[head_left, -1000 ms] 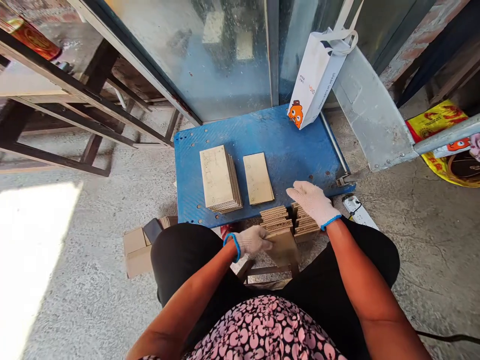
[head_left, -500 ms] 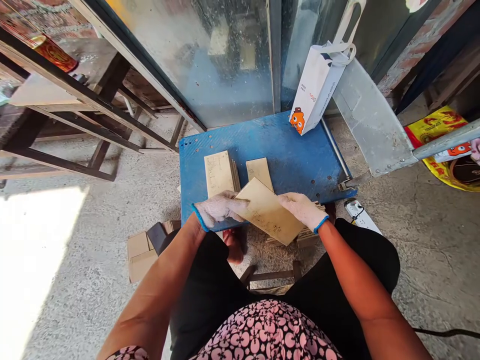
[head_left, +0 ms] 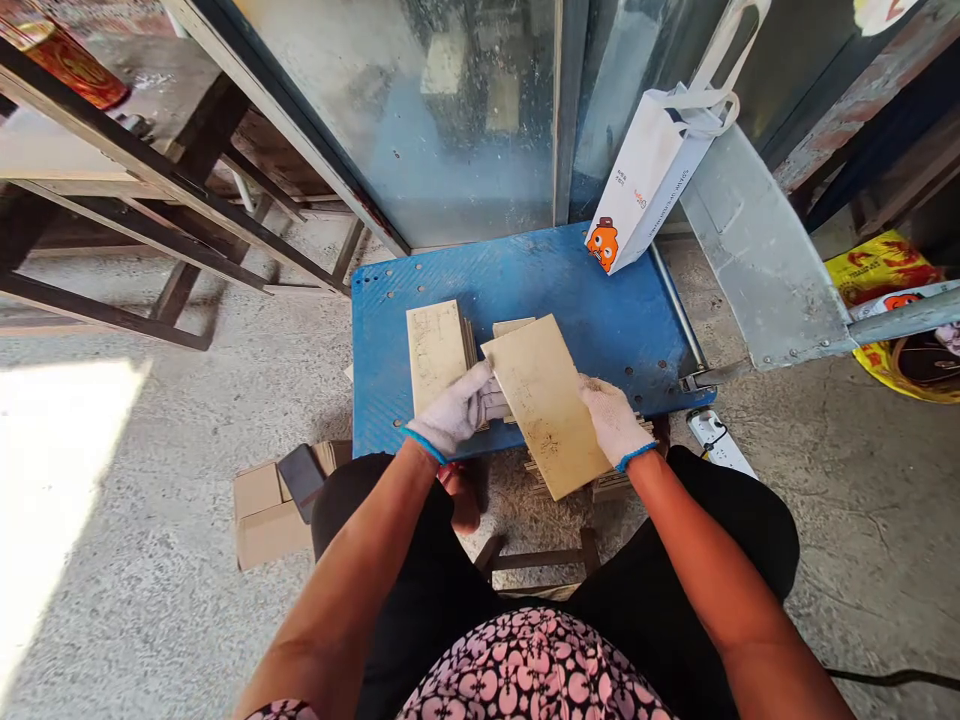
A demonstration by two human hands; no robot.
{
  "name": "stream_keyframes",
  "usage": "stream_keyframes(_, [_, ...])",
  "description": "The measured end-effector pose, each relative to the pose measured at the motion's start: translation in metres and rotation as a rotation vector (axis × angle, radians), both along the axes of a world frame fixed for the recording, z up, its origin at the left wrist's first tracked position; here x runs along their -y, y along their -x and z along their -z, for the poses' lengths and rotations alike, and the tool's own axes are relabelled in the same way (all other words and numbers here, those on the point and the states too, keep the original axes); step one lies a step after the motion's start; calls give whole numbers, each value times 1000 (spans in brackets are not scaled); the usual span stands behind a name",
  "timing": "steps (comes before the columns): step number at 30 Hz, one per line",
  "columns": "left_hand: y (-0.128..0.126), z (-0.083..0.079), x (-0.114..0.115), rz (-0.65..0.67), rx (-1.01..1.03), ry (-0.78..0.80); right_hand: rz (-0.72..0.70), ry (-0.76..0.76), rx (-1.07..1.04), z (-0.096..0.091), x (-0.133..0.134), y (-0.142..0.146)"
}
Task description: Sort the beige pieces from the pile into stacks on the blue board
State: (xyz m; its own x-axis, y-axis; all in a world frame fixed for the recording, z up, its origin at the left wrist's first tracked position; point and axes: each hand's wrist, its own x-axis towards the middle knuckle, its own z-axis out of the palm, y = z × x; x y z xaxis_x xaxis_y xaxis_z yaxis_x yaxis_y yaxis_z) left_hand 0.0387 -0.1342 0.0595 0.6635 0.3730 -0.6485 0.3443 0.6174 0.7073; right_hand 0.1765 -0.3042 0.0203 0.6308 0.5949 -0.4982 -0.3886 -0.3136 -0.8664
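Note:
A flat tan rectangular board (head_left: 551, 405) with dark specks is held tilted over the near edge of the blue platform (head_left: 570, 270). My right hand (head_left: 611, 418), in a white knit glove with a blue cuff, grips its right edge. My left hand (head_left: 454, 408), gloved alike, is at the board's left edge, its thumb on the edge and its fingers partly behind. Left of the board lies a stack of similar boards (head_left: 436, 350), which my left hand partly covers. Another tan board (head_left: 512, 326) on the platform is mostly hidden behind the held one.
A white paper bag (head_left: 637, 190) stands at the platform's back right, beside a grey metal plate (head_left: 765, 260). More boards (head_left: 611, 487) are stacked below the near edge. Flattened cardboard (head_left: 262, 510) and a power strip (head_left: 721, 442) lie on the floor. Wooden frames (head_left: 172, 190) stand at left.
The held board has turned more upright in view and moved slightly up, covering more of the board behind it. My left hand has shifted right and lower on the stack. The camera view has shifted slightly.

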Motion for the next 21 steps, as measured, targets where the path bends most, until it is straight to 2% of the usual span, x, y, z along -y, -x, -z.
stream_keyframes(2, [3, 9, 27, -27, 50, -10, 65, -9, -34, 3, -2, 1])
stream_keyframes(5, [5, 27, 69, -104, 106, -30, 109, 100, 41, 6, -4, 6])
stream_keyframes(8, [-2, 41, 91, -182, 24, -152, 98, 193, 122, 6, -6, 11])
stream_keyframes(13, [-20, 44, 84, -143, -270, -403, 85, 143, 97, 2, -9, 18])
stream_keyframes(18, [-31, 41, 77, -97, -344, -398, 34, 152, -99, -2, -13, 16])
stream_keyframes(21, [-33, 46, 76, -86, -334, -372, 11, 114, -108, -7, -14, 10])
